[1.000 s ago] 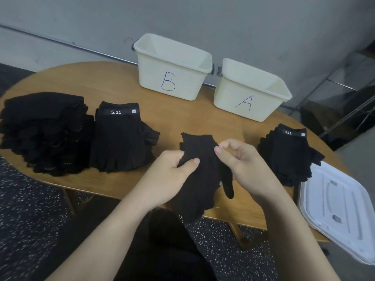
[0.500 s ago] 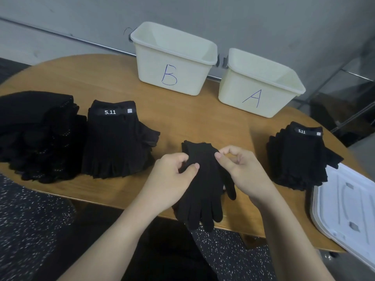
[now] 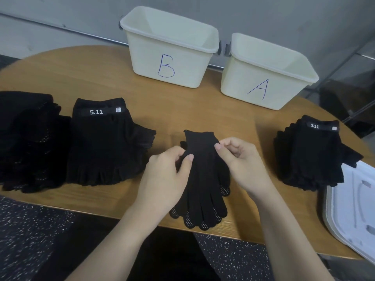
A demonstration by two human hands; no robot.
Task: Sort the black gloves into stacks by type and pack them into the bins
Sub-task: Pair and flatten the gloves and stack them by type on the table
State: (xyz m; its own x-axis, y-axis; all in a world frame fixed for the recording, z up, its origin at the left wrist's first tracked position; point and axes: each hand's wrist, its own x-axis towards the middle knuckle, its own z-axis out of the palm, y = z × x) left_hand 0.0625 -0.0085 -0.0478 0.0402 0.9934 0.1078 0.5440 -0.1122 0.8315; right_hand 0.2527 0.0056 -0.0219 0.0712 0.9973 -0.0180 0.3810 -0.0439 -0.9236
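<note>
gloves: black, white-dotted fingertips | bins: cream, blue letters | table: tan wood

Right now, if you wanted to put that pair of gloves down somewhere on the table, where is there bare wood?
Bare wood lies before bin B, between the 5.11 stack and the held gloves, and between the right hand and the right glove stack. The left end is crowded with the dotted glove pile; the white lid takes the right corner.

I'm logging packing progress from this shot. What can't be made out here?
- Bin B and bin A, head view: their own front walls hide the floors, contents unknown.
- Far-left glove pile: cut off by the left edge.
- White lid: cut off by the right edge.
</note>
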